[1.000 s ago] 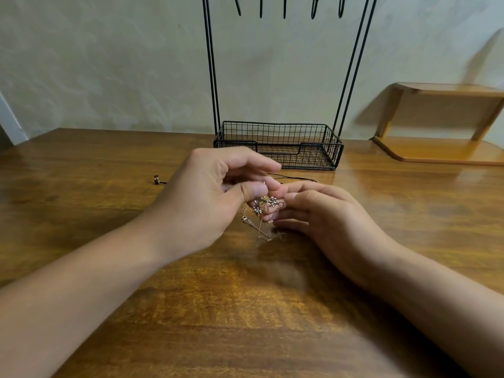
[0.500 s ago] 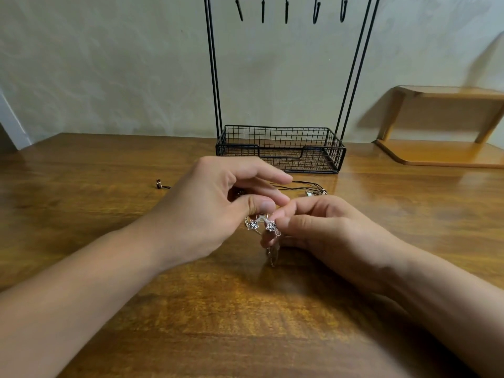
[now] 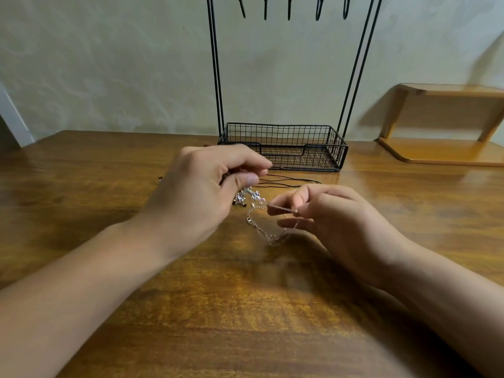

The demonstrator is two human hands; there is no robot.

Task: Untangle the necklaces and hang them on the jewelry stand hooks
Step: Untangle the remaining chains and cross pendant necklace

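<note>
Now both hands' fingers (image 3: 283,211) pinch the necklace chain (image 3: 261,227) between them.

We pinch a cluster of silver charms (image 3: 246,196) in our left hand (image 3: 201,192) and a thin gold chain (image 3: 261,227) in our right hand (image 3: 335,216), above the wooden table (image 3: 245,309). Black cords (image 3: 289,181) lie before the wire stand (image 3: 283,148).

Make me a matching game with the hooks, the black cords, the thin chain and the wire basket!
Things:
1. hooks
2. black cords
3. thin chain
4. wire basket

Places:
A. pinched by the right hand
B. at the foot of the stand, on the table
C. up at the top, nothing hanging on them
D. lying on the table in front of the basket

Pairs: 1-C, 2-D, 3-A, 4-B
</note>
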